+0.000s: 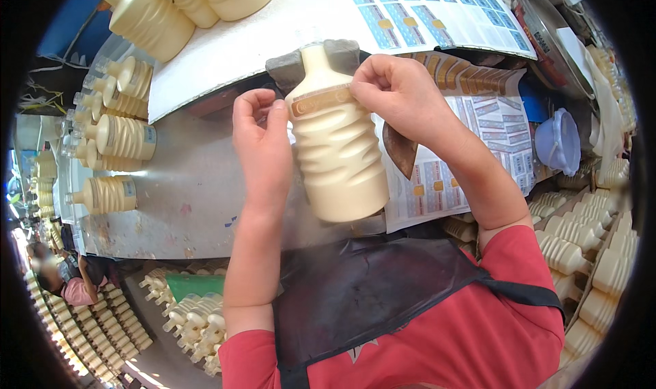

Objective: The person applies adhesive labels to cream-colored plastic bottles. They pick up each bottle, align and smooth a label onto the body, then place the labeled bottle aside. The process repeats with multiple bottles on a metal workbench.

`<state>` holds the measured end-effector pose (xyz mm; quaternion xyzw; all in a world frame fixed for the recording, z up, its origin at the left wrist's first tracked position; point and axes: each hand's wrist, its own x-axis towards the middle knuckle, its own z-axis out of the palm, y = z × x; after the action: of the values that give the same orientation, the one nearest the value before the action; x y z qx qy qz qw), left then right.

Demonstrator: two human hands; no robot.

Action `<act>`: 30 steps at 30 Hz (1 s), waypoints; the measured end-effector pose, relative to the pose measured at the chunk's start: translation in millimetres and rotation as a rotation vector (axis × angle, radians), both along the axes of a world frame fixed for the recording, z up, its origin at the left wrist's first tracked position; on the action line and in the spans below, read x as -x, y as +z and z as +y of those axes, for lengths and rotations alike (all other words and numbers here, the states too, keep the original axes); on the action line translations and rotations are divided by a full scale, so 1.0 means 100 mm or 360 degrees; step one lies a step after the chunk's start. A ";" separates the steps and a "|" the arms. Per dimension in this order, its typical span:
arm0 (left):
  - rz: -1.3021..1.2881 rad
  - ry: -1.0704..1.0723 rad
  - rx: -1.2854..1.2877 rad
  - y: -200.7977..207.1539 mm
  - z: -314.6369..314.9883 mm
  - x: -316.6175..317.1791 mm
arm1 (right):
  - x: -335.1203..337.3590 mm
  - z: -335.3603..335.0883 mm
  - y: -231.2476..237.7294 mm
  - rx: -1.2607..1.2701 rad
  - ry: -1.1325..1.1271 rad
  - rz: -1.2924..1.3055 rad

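Observation:
A cream ribbed plastic bottle (342, 163) lies on its back in front of me, its neck resting in a grey notched block (287, 69). Across its shoulder runs a narrow gold-brown label strip (319, 102). The thumb and forefinger of my right hand (393, 88) are pinched together at the strip's right end; the fingertips hide that end. To the left of the bottle is my left hand (262, 129), fingers loosely curled and thumb apart from them, close to the strip's left end. Nothing shows between those fingers. A brown pointed piece (400, 150) lies beside the bottle under my right wrist.
Label sheets (437, 191) lie to the right, with more sheets (410, 20) on the white board (225, 61). Filled-looking cream bottles (154, 23) stand on the board and at the table's left edge. A pale bucket (557, 143) hangs right. Many bottles cover the floor; another person (78, 286) sits far left.

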<state>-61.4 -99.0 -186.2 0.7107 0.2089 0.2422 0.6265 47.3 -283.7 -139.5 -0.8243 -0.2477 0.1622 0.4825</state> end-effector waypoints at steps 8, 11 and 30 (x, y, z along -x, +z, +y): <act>0.0200 -0.0238 0.0067 0.04 -0.24 -0.14 | -0.03 -0.01 -0.05 0.0032 -0.0004 -0.0134; 0.0155 -0.0323 0.0206 0.01 -0.24 -0.13 | -0.18 -0.10 -0.25 -0.0254 -0.0038 0.0207; -0.0033 -0.0431 0.0613 -0.02 -0.26 -0.13 | 0.07 0.00 -0.45 -0.0541 0.0024 0.0292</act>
<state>-48.4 -124.8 -188.6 0.5970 0.1476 0.1190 0.7795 40.5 -283.6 -184.9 -0.7107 -0.2327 0.1962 0.6342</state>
